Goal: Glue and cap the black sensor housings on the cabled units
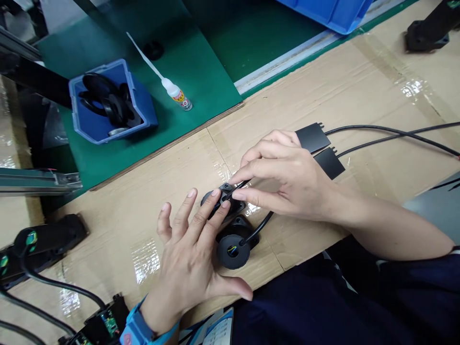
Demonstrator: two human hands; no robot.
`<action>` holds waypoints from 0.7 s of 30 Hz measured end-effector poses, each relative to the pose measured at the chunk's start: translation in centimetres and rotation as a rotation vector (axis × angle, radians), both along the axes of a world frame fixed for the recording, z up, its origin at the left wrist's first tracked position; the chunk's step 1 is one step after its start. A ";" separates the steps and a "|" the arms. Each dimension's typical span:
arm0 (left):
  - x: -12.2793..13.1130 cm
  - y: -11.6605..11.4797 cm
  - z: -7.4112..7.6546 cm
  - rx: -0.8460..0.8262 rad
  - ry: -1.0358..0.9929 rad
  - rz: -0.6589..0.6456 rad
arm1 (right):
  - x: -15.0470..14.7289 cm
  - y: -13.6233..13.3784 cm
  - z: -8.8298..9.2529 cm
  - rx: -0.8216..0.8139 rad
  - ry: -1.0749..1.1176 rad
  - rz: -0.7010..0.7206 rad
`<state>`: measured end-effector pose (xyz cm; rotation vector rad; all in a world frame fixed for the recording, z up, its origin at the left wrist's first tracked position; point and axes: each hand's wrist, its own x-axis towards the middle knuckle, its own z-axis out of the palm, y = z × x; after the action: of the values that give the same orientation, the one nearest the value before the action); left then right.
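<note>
My right hand [291,177] pinches a black cable [245,183] between thumb and fingers, close to where it meets a black housing [236,206]. My left hand [190,258] is spread open, two fingertips resting on that housing and partly covering it. Just below lies a second housing with a black round cap [223,254]; coloured wires show in the cap's centre hole, and a cable [264,224] comes out of its side. Behind my right hand are two flat black boxes [313,137] [329,163] with cables running right.
A blue bin [151,108] of black round parts and a white bottle with a long nozzle [172,91] are on the green mat [201,62]. Black cylindrical parts [53,239] and open boxes with circuit boards [104,323] lie left. A blue crate [330,14] is at the back.
</note>
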<state>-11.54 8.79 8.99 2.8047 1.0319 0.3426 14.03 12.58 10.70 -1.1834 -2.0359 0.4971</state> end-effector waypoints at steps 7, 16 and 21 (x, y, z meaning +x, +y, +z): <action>0.7 -1.3 -0.2 0.059 0.071 0.062 | 0.7 0.1 0.4 0.061 0.068 -0.016; 1.1 -1.0 -1.2 0.311 0.047 -0.002 | 0.2 0.0 0.6 0.100 0.089 -0.006; -0.1 -1.4 -0.8 0.310 -0.168 -0.077 | 0.3 -0.2 0.6 0.113 0.068 -0.002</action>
<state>-11.60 7.43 8.23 3.0048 0.8990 0.7757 14.30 12.43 11.33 -1.0869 -1.9779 0.4097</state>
